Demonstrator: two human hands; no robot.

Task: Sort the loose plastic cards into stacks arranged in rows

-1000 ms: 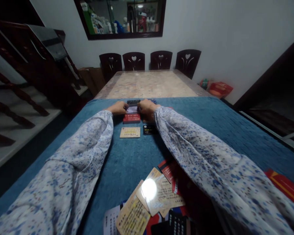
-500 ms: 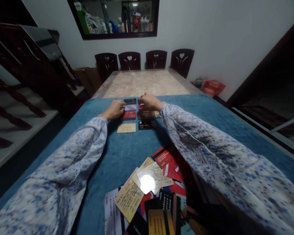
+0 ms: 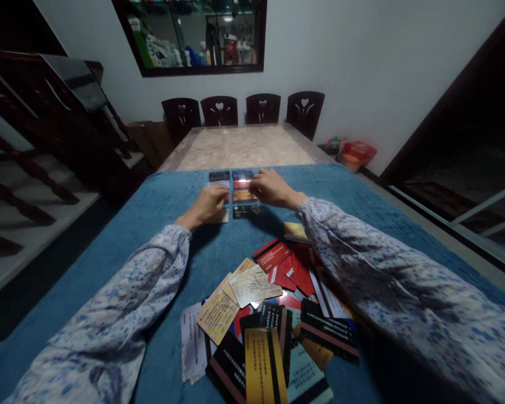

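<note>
Two columns of cards lie on the blue cloth [image 3: 164, 196]. My left hand [image 3: 206, 205] is over the left column, fingers curled at the red card [image 3: 226, 196], covering most of it and part of a cream card [image 3: 223, 216]. At the right column's edge is my right hand [image 3: 273, 188], fingers bent together beside a red card [image 3: 240, 184] and an orange-brown card [image 3: 243, 196]. Whether either hand pinches a card is hidden. A black card [image 3: 219, 175] tops the left column, a blue card [image 3: 241, 174] the right. Another black card [image 3: 246, 212] lies below.
A loose pile of cards, including a gold card [image 3: 265, 365] and red cards [image 3: 273, 253], spreads nearest me. Yellowish cards [image 3: 295, 231] lie by my right sleeve. Beyond the cloth is the bare tabletop [image 3: 248, 146], with chairs [image 3: 263, 109] at the far end.
My left hand has moved right and towards me, onto the lower left cards. My right hand has shifted to the right column's outer edge, uncovering its upper cards. The view has tilted slightly.
</note>
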